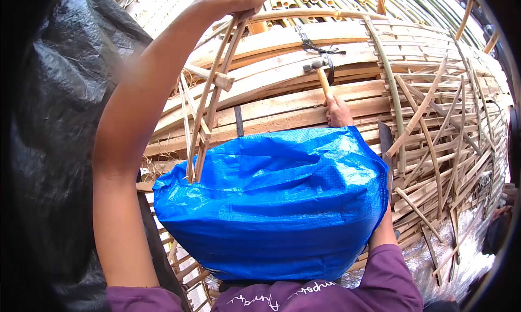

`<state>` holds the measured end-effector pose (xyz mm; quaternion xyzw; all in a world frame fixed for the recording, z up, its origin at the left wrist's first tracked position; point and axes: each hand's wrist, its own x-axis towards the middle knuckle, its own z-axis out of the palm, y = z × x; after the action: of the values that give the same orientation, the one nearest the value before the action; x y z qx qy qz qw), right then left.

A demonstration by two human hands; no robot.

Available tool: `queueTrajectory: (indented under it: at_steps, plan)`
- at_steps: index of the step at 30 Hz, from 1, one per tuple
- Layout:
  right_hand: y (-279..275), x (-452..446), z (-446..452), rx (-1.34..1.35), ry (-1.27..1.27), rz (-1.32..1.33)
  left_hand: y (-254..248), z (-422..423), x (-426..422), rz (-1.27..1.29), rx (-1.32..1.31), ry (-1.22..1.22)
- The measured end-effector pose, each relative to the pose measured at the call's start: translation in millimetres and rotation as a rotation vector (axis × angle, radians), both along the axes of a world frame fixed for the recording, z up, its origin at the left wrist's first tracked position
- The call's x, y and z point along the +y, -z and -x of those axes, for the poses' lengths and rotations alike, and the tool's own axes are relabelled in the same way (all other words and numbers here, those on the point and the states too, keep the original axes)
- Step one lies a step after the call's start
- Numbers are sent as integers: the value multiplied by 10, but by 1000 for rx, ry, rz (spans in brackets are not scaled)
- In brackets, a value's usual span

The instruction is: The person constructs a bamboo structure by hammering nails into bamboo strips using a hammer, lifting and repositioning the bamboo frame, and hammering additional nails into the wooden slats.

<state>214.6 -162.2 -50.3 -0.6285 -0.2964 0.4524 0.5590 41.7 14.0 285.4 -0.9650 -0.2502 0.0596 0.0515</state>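
Note:
My left hand, at the top, is closed round the upper end of a narrow frame of two wooden strips joined by short crosspieces. The frame's lower end rests against a blue woven plastic sheet spread before my body. To the right, my right hand grips the wooden handle of a hammer, just beyond the sheet's far edge. The hammer's metal head points up and away, over stacked wooden planks. My right forearm is mostly hidden by the sheet.
Long planks lie across the middle, with a black tie round them. A split-bamboo lattice with loose strips stands at right. Bamboo poles lie at the back. A dark tarp hangs at left. A blade lies near the sheet.

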Motion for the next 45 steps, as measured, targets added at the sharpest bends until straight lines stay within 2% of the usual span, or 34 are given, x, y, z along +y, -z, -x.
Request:
queueTrajectory:
  at_steps: [1,3,4,5,7,9,11,13,14,15,16,17,20,24,27,29,30,35,37,38,39,41,43,45]
  plan:
    - [-39,-7,15,12,3,11,-69,-101,-322,355,-62,-357]
    - [-56,-28,-12,52,-30,5,152,-172,-400,233,-201,-433]
    - [-63,-34,-15,92,-57,-6,217,-233,-447,87,-120,-450]
    - [-78,-33,3,91,-62,-4,395,-209,-124,109,-33,-242]
    - [-113,-41,33,75,-12,13,326,-358,-420,-248,365,-96]
    - [-132,-59,52,25,-3,4,558,-336,-201,83,-10,-299]
    - [-49,-32,16,26,-14,-20,769,-335,-84,14,98,-399]
    - [-48,-51,7,33,-26,-32,1218,-252,240,63,5,-354]
    - [-80,-52,3,27,-20,-18,1611,-284,491,-129,80,-312]
    - [-75,-37,-9,36,-22,-34,1794,-275,576,-11,-122,-373]
    - [-102,-63,6,49,-41,-27,1749,-293,439,134,-58,-508]
    - [-145,-77,7,59,-58,-21,1757,-293,372,201,-128,-590]
    - [-125,-53,-2,32,-39,-18,1985,-397,544,156,-225,-703]
    - [-228,-111,26,48,-36,12,1825,-444,709,178,-261,-854]
    - [-197,-131,31,58,-42,6,1780,-397,991,251,-450,-911]
    - [-335,-147,62,42,-42,41,1811,-338,1290,191,-367,-940]
    - [-337,-153,85,57,-30,44,1803,-341,1292,63,-362,-978]
    - [-357,-154,97,42,-32,27,1796,-300,1513,160,-465,-970]
    - [-373,-167,95,70,-23,48,1972,-338,1771,141,-618,-853]
    - [-396,-176,110,57,-20,48,2064,-302,1879,83,-588,-756]
    - [-392,-165,111,56,-19,51,1829,-191,1564,114,-490,-707]
    - [-372,-167,89,59,-29,38,1877,22,1610,-79,-741,-359]
    - [-366,-173,102,82,-8,49,1764,407,1156,-55,-775,-45]
    - [-330,-170,86,57,-13,42,1794,929,813,-109,-637,250]
